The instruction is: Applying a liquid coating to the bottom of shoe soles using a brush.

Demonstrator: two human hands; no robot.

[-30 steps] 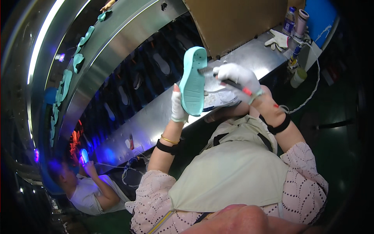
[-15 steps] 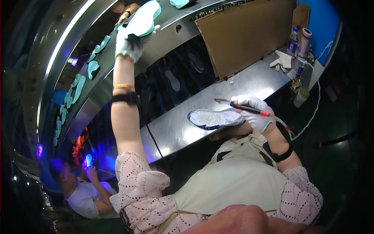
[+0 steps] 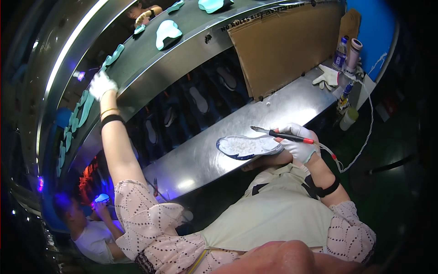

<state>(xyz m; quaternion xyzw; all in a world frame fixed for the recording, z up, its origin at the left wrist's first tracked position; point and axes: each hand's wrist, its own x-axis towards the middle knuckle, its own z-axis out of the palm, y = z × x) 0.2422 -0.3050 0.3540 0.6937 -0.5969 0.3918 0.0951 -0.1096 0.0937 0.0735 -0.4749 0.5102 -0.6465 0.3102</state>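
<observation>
My left hand (image 3: 103,85), in a white glove, reaches far out over the dark conveyor belt (image 3: 137,55). Its fingers look loosely apart, close to a mint-green sole-shaped piece (image 3: 112,56); whether they touch it is unclear. Another mint piece (image 3: 168,33) lies on the belt to the right. My right hand (image 3: 295,139), in a fingerless-tipped white glove, is closed round a glue brush (image 3: 285,135) with a black and red handle and a tube at its rear end. Below the brush, a shoe sole (image 3: 248,146) with a blue rim and rough white inside sits at the bench edge.
The metal bench (image 3: 196,155) crosses in front of me. A cardboard sheet (image 3: 287,45) stands behind it. Bottles (image 3: 340,54) and a spare glove (image 3: 326,76) are at the right end. Soles rest on a dark lower rack (image 3: 198,100). Co-workers are at far left and across the belt.
My left hand has let go of a mint-green piece, which now lies on the belt, and has swung left along the belt. My right hand still holds the brush, nearly in place.
</observation>
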